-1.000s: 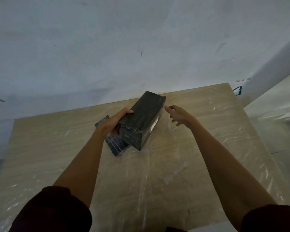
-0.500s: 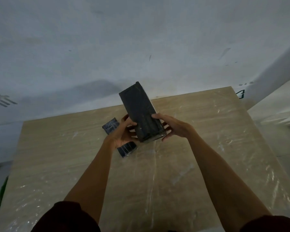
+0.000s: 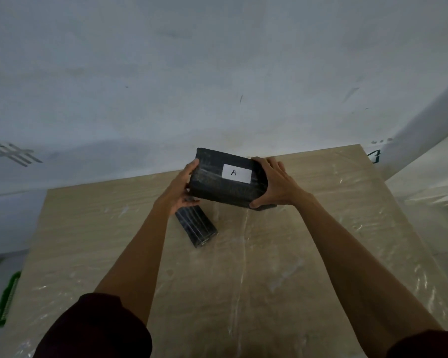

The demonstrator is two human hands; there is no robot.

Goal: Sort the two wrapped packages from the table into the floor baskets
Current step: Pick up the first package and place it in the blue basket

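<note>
Near to far from the table (image 3: 282, 293): small package (image 3: 195, 226) lies flat on it, just this side of the left hand (image 3: 177, 193), untouched. Above the table's far half, left hand and right hand (image 3: 276, 186) clamp opposite ends of the big package (image 3: 217, 188), label (image 3: 236, 173) reading "A" up. Read label first, keep both palms squeezing the slick wrap, then carry to matching basket; baskets not in view.

I see a pale wood-grain tabletop (image 3: 321, 254) under clear plastic film (image 3: 282, 275) — one small dark wrapped package (image 3: 195, 227) lies on it.
</note>
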